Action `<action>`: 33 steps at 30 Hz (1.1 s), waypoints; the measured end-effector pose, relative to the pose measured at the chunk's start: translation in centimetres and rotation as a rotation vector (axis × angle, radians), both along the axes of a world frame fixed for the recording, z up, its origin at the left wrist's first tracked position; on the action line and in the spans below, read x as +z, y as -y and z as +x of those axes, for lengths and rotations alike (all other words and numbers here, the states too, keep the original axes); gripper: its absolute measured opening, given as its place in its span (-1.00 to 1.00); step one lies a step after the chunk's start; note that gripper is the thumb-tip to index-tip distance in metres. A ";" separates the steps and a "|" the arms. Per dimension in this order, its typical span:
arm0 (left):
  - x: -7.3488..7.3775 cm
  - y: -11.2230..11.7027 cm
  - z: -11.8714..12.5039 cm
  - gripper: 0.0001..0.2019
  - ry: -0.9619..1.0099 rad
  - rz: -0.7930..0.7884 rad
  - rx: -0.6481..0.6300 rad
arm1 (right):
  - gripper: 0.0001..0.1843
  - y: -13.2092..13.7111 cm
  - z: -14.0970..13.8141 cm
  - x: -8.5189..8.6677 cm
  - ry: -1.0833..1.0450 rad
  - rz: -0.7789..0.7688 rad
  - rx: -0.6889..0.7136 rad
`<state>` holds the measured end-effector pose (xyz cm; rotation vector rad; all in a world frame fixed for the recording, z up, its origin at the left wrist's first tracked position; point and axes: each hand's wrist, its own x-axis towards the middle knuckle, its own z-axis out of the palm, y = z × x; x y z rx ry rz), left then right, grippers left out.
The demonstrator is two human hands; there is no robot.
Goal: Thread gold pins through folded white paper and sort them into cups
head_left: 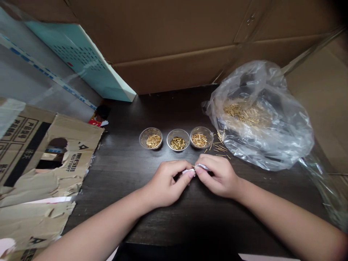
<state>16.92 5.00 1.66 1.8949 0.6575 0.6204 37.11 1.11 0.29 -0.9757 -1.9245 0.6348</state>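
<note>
My left hand (171,181) and my right hand (219,177) meet above the dark table, thumbs and forefingers pinched close together. Between the fingertips shows a bit of a small brass pin (193,166), mostly hidden by the fingers. White strips, paper or tape, cover the fingertips of both hands. Just beyond the hands stand three clear plastic cups: a left cup (140,139), a middle cup (168,140) and a right cup (211,137). Each holds many small brass pieces. Loose brass pins (220,148) lie beside the right cup, near my right hand.
A clear plastic bag (293,137) with a heap of brass pins (239,112) lies at the right. Cardboard (174,72) walls the back of the table (122,174). Torn cardboard (67,174) stands at the left, and a light-blue panel (108,79) leans at the back left.
</note>
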 end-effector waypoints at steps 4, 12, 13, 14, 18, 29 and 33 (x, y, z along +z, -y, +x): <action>-0.1 -0.2 -0.1 -0.79 0.054 -0.097 -0.021 | -0.61 -0.4 0.5 0.0 -0.208 -0.402 0.162; -0.5 -0.3 -0.1 -0.76 0.011 -0.163 -0.033 | -0.57 -1.1 1.6 -0.9 -0.421 -0.739 0.333; -0.5 -0.3 -0.1 -0.76 0.012 -0.160 -0.036 | -0.56 -1.1 1.6 -0.9 -0.399 -0.731 0.333; -0.5 -0.3 -0.1 -0.77 0.014 -0.156 -0.038 | -0.55 -1.1 1.6 -0.8 -0.374 -0.717 0.329; -0.6 -0.3 -0.1 -0.78 0.022 -0.153 -0.044 | -0.54 -1.2 1.5 -0.4 -0.323 -0.676 0.322; -0.5 -0.4 0.1 -0.79 0.027 -0.162 -0.054 | -0.51 -1.3 1.5 -0.4 -0.279 -0.644 0.324; -0.5 -0.5 -0.1 -0.77 0.006 -0.192 -0.061 | -0.53 -1.3 1.5 -0.3 -0.251 -0.621 0.318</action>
